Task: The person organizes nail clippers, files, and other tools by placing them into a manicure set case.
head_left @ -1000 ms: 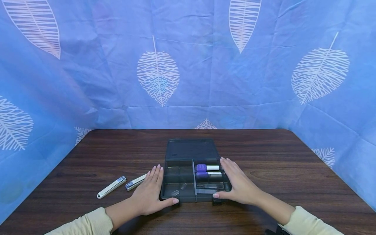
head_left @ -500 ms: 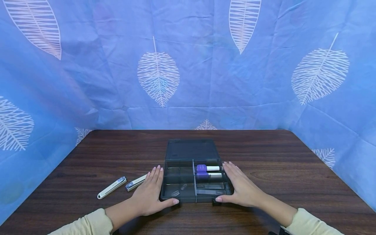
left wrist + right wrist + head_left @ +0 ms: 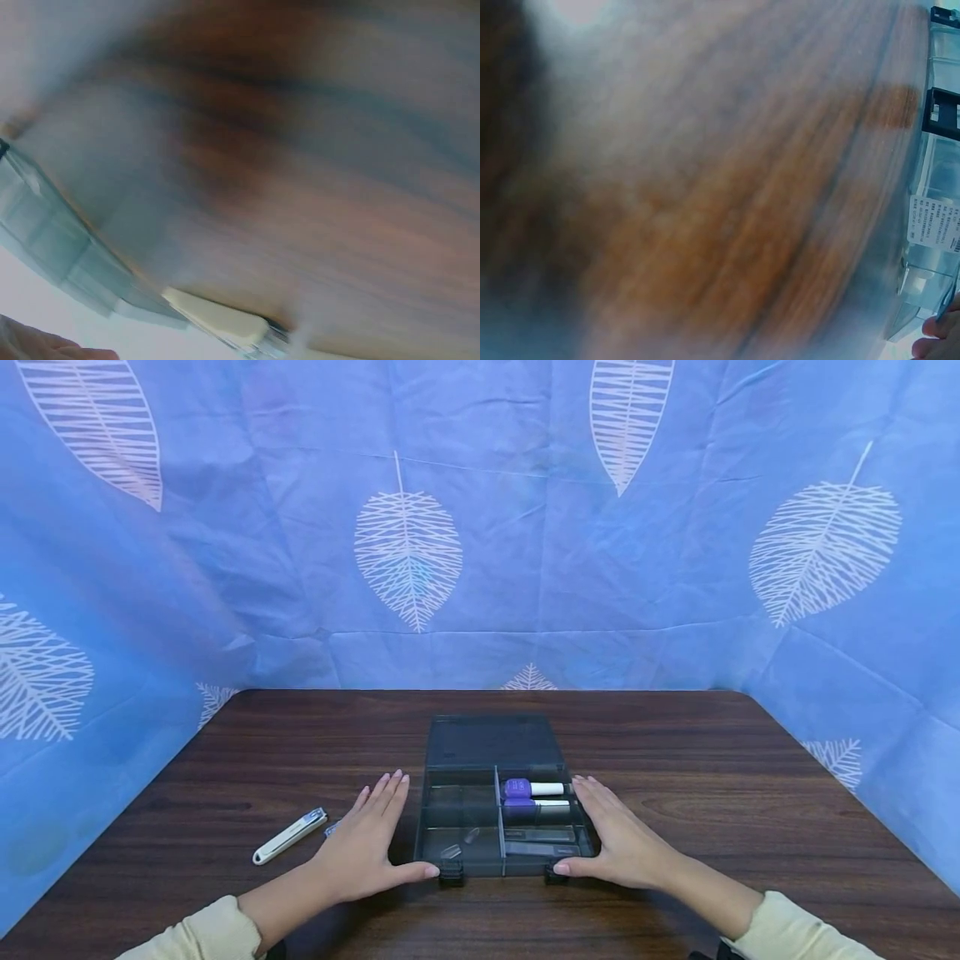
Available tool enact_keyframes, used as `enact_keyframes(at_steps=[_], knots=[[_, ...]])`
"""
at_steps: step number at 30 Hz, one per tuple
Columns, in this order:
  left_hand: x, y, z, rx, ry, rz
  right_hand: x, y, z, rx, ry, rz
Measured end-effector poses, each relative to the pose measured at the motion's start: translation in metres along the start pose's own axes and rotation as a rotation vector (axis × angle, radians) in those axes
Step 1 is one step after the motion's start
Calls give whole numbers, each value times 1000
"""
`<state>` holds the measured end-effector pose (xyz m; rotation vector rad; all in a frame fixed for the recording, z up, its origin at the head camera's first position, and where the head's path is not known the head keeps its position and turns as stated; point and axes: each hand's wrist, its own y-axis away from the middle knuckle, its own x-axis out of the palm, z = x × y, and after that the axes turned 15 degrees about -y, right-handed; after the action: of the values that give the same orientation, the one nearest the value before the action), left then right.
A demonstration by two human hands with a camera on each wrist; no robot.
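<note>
In the head view, a dark see-through compartment box (image 3: 459, 814) lies on the table, its lid (image 3: 491, 741) folded back. Two purple nail polish bottles (image 3: 517, 788) lie in its right half. Nearer the front are flat grey pieces (image 3: 540, 848) whose kind is unclear. Small clear slips (image 3: 451, 852) lie at front left. My left hand (image 3: 360, 843) stands a little apart from the box's left side, fingers straight, thumb near a front latch (image 3: 451, 872). My right hand (image 3: 630, 843) rests along the right side, fingers straight and thumb at the other latch (image 3: 555, 872).
A white nail clipper (image 3: 290, 837) lies left of my left hand. Another clipper (image 3: 332, 828) is mostly hidden behind that hand; only its tip shows. The dark wood table (image 3: 675, 743) ends at a blue leaf-print cloth (image 3: 540, 552). Both wrist views are largely blurred.
My left hand has moved left off the box's side, uncovering the left latch and covering more of the second clipper. My right hand has slid slightly right. The box stays put.
</note>
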<state>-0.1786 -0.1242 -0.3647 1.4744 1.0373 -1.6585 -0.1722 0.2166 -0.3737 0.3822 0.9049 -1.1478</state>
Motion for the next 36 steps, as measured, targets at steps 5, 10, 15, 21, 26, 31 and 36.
enact_keyframes(at_steps=[5, 10, 15, 21, 26, 31, 36], knots=[[-2, 7, 13, -10, -32, -91, -1, 0, 0, 0, 12, 13], [0, 13, 26, -33, -74, -135, -4, 0, -1, 0, 21, 34], [-1, 17, 35, -56, -97, -131, -7, 1, 0, -6, 22, 55], [-2, 21, 40, -85, -124, -127, -11, 2, 1, 2, 16, 93], [0, 21, 43, -92, -125, -129, -15, 2, 2, 2, 7, 123], [2, 19, 44, -106, -103, -108, -16, 2, 2, -5, 26, 132], [3, 18, 45, -125, -74, -53, -17, 1, 2, -3, 46, 142]])
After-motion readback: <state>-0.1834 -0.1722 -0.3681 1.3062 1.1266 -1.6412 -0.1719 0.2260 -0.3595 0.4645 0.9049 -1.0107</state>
